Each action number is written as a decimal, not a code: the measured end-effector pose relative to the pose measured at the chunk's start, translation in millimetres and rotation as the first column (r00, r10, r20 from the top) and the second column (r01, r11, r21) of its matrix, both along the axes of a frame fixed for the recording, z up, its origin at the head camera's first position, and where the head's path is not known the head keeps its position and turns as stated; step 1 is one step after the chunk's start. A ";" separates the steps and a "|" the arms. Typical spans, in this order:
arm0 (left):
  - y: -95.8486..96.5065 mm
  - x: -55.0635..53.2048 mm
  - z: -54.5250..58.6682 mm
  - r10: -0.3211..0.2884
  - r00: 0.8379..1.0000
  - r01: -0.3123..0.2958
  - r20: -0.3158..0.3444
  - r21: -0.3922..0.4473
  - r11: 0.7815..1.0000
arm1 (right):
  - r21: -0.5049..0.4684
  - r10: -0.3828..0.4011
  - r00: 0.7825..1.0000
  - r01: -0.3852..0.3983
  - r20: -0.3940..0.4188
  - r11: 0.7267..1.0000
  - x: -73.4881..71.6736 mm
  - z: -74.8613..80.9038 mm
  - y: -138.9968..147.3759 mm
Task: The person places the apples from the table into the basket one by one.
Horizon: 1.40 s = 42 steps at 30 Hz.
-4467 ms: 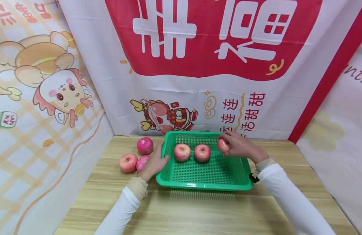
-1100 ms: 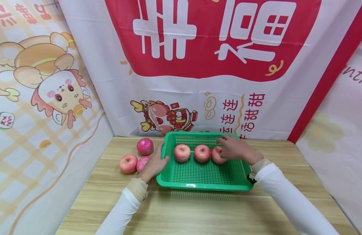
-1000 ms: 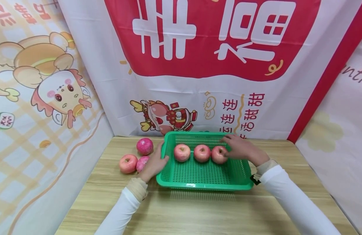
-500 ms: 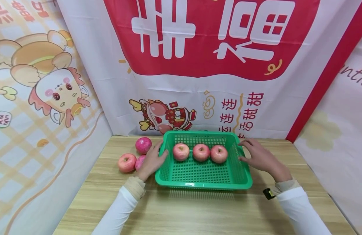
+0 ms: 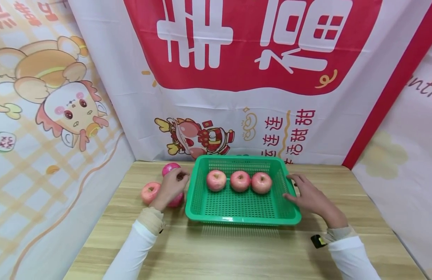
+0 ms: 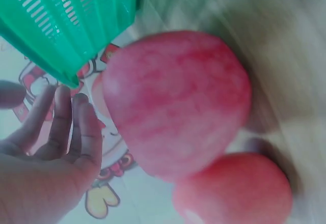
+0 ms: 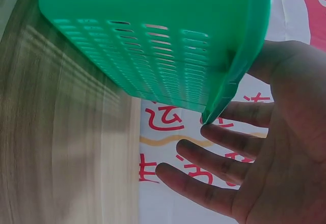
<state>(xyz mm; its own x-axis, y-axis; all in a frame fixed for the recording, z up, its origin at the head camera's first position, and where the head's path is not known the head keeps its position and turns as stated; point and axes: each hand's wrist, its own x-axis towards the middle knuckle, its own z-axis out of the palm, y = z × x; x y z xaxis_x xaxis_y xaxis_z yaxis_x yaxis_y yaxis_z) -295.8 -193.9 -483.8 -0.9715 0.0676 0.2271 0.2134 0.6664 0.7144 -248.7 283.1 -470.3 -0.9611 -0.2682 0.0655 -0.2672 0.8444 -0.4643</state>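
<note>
In the head view, my left hand [image 5: 171, 187] hovers over two magenta fruits, partly hiding the back one [image 5: 169, 167] and the front one [image 5: 176, 200]. The left wrist view has its fingers loosely bent with nothing between them, beside a big streaky magenta fruit [image 6: 178, 102]. A pale red apple [image 5: 149, 192] lies left of that hand. My right hand [image 5: 315, 200] holds the right rim of a green plastic basket [image 5: 237, 220], thumb over the edge and other fingers outside. Three apples sit in a row inside: left [image 5: 216, 180], middle [image 5: 240, 181], right [image 5: 261, 182].
The basket stands on a wood-grain table [image 5: 244, 252]. Behind it hangs a red and white printed cloth [image 5: 244, 101] down to the table's back edge. A patterned cloth wall [image 5: 69, 163] closes off the left side.
My right hand has let go of the right apple in the basket and moved out to the right rim. The left hand has left the left rim and shifted over the magenta fruits.
</note>
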 end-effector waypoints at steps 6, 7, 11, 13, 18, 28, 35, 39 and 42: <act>-14.2 4.7 -5.0 -0.053 0.999 0.053 -0.002 -0.052 0.997 | -0.021 -0.001 1.000 0.001 0.002 1.000 2.3 -0.4 -1.1; -16.2 5.3 -6.1 -0.058 0.998 0.058 -0.006 -0.072 0.996 | -0.024 0.001 1.000 -0.001 0.001 1.000 2.6 -0.5 -1.2; -23.4 7.1 -9.6 -0.079 0.997 0.074 -0.017 -0.172 0.982 | -0.039 0.005 1.000 -0.005 0.000 0.999 3.5 -1.4 -1.2; -26.4 8.1 -11.5 -0.076 0.997 0.075 0.003 -0.224 0.972 | -0.044 0.005 1.000 -0.005 -0.001 0.999 3.5 -2.3 -0.9; -31.7 11.0 -17.0 -0.073 0.994 0.095 0.080 -0.330 0.939 | -0.057 -0.007 1.000 0.008 0.018 0.998 2.7 -5.9 0.0; -32.8 11.7 -31.4 -0.111 0.984 0.156 0.140 -0.368 0.916 | -0.076 -0.015 0.999 0.017 0.037 0.997 2.2 -8.8 -1.4; -27.7 12.1 -29.9 -0.120 0.976 0.185 0.180 -0.409 0.893 | -0.065 -0.010 1.000 0.011 0.005 0.998 3.2 -7.2 -2.3; -25.1 13.3 -28.5 -0.122 0.975 0.190 0.187 -0.410 0.892 | -0.037 -0.006 0.999 0.004 -0.047 0.999 2.8 -8.7 -2.3; -23.2 14.1 -27.5 -0.133 0.973 0.200 0.187 -0.406 0.892 | -0.030 -0.006 0.998 0.004 -0.064 1.000 3.1 -9.5 -2.2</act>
<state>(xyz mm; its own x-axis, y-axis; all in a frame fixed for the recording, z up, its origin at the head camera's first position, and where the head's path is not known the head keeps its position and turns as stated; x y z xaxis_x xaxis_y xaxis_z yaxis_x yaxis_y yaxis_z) -281.7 -217.1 -511.3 -0.9576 0.2880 -0.0063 0.2604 0.8750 0.4081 -245.6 280.9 -479.8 -0.9560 -0.2605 0.1346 -0.2930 0.8318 -0.4714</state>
